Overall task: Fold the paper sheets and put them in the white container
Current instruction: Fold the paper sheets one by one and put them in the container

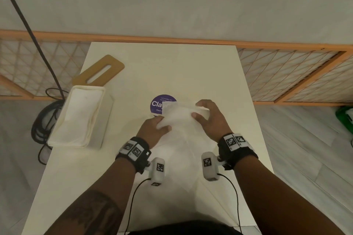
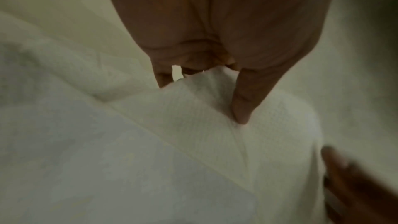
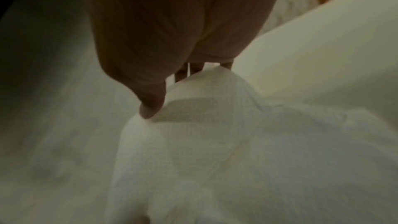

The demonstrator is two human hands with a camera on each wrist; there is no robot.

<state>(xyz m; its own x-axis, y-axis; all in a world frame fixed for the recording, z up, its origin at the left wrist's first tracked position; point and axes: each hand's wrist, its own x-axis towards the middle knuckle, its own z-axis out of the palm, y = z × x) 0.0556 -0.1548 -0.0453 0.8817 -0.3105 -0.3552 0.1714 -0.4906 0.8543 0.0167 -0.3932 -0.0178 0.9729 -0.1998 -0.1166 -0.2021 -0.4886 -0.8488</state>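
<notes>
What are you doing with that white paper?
A person is folding a white paper sheet on a white table. The left hand pinches its near-left corner and the right hand pinches its right edge, lifting the far part so it bends over. The sheet partly covers a purple round sticker. The white container sits open to the left with folded paper already inside, and its wooden lid lies behind it.

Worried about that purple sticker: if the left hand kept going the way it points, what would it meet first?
Probably the paper sheet that the left hand already pinches; beyond it, the purple sticker, though depth is unclear.
</notes>
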